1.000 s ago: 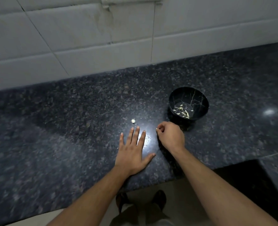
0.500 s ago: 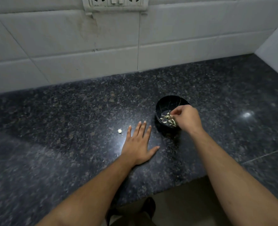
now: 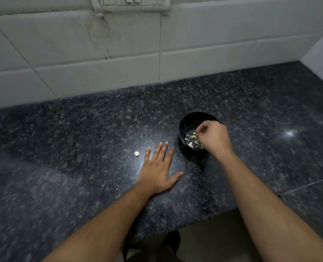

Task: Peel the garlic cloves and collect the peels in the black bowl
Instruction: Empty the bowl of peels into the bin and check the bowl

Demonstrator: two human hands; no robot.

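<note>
I am at the dropping step: my right hand [image 3: 214,138] hangs over the black bowl [image 3: 187,122], fingers curled, thumb and forefinger pressed together at the tips above the peels [image 3: 191,141]. Whether a scrap of skin is pinched between them I cannot tell; it is too small to see. My left hand [image 3: 156,170] lies flat on the counter [image 3: 62,167], fingers straight and spread a little, holding nothing.

The bowl stands on the counter toward its right half, about midway between the wall and the front edge, just beside my left fingertips. Inside it lies a small heap of pale peels, roughly ten pieces, though they overlap and my hand covers some.

One small pale bit [image 3: 136,153] sits on the counter just left of my left hand, apart from it. Whether it is a clove or a scrap of skin I cannot say.

Counted: one bowl, one loose bit, two hands, one switch plate [image 3: 130,3] on the wall.

Next, I judge, I part my fingers over the bowl, then reach across for that loose bit, which needs a fine fingertip pinch on slick stone.
</note>
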